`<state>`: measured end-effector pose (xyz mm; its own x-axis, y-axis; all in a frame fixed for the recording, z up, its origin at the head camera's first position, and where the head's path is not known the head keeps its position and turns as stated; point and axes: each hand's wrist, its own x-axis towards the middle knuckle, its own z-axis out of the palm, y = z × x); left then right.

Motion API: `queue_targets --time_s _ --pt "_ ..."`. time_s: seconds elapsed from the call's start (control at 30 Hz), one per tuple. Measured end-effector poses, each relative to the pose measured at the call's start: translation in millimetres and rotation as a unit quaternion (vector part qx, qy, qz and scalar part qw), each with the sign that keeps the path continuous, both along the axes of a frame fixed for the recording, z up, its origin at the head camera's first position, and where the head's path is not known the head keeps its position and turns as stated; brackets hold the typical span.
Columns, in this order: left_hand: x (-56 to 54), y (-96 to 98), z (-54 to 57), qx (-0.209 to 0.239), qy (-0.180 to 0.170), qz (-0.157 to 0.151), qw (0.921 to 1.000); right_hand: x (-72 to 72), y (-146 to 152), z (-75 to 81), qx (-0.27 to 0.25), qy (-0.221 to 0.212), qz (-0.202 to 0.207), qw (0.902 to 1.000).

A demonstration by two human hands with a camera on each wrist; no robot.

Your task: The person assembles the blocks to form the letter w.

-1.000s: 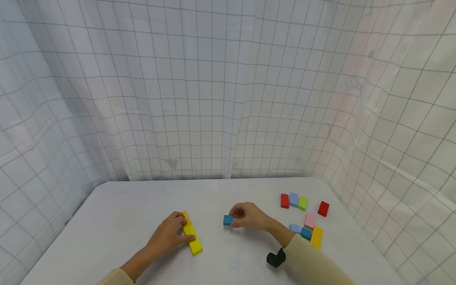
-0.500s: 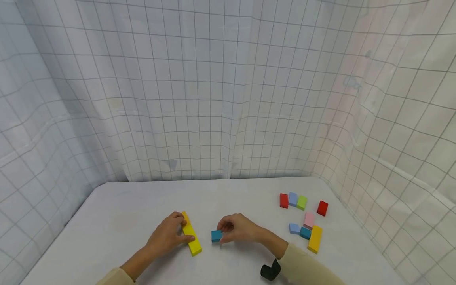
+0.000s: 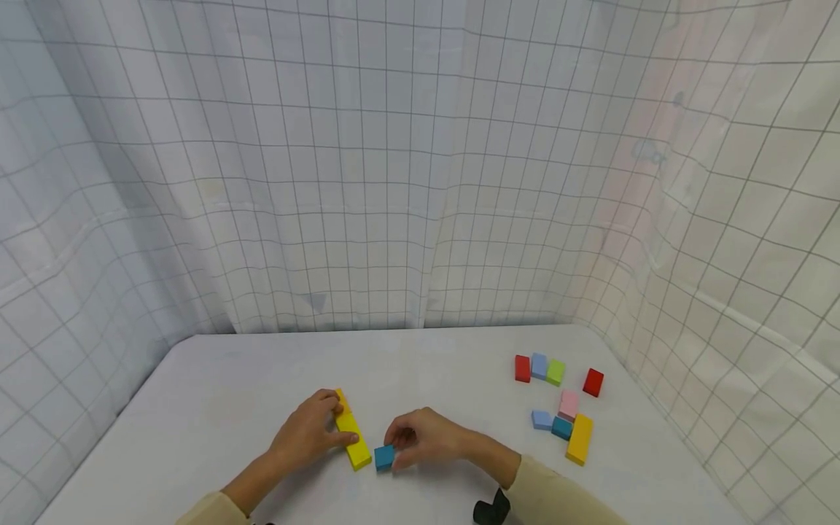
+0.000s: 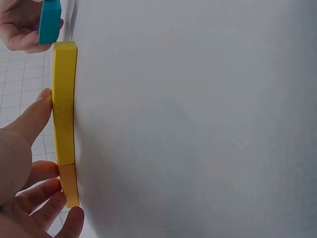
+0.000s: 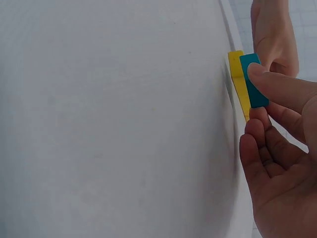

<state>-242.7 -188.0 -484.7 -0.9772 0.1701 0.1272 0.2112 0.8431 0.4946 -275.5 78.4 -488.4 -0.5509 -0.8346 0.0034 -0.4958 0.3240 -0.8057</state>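
My left hand (image 3: pixel 311 430) rests at a line of blocks on the white table, a long yellow block (image 4: pixel 64 114) with a shorter orange-yellow block (image 4: pixel 70 186) at its far end. The thumb touches the yellow block's side, while the other fingers curl at the orange-yellow end. Between thumb and fingertips, my right hand (image 3: pixel 429 439) pinches a small teal-blue block (image 3: pixel 383 458). This block is just right of the yellow block's near end. In the right wrist view the teal-blue block (image 5: pixel 254 82) overlaps the yellow block (image 5: pixel 237 72).
On the table's right side lie red (image 3: pixel 522 368), light-blue (image 3: pixel 539 365), green (image 3: pixel 555 372), pink (image 3: pixel 569 405) and teal (image 3: pixel 561 428) blocks, and a long amber block (image 3: pixel 580 440). A black device (image 3: pixel 492 508) sits by the right sleeve. Grid-patterned white curtains (image 3: pixel 420 182) surround the table.
My right hand has moved left and nearer to me with the teal-blue block, up close to the near end of the yellow block. The left hand has stayed in place.
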Motion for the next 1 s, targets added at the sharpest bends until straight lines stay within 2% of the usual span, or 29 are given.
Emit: queue_targets --time_s 0.3,0.53,0.57,0.8,0.9,1.0 --pt "-1.8 -1.4 -1.7 0.003 0.006 -0.008 0.9999 8.0 -8 -1.8 0.006 0.009 0.019 0.9998" --pt "-0.8 -1.7 -1.7 0.004 0.017 -0.014 0.9997 10.6 -11 -3.9 0.055 0.094 0.029 0.9936" --pt "-0.7 -1.6 -1.6 0.004 0.018 -0.014 0.9997 12.3 -12 -0.6 0.055 0.086 0.025 0.9945" --pt "-1.1 -1.1 -0.8 0.001 0.014 -0.011 0.9998 13.6 -14 -0.4 0.075 0.099 0.008 0.9922" --pt "-1.2 -1.1 -1.0 0.0 0.013 -0.011 0.9999 7.4 -13 -10.8 0.077 0.101 0.01 0.9919" --pt "-0.4 -1.0 -0.7 0.002 0.011 -0.011 0.9999 -7.2 -10 -36.4 0.065 0.105 0.022 0.9921"
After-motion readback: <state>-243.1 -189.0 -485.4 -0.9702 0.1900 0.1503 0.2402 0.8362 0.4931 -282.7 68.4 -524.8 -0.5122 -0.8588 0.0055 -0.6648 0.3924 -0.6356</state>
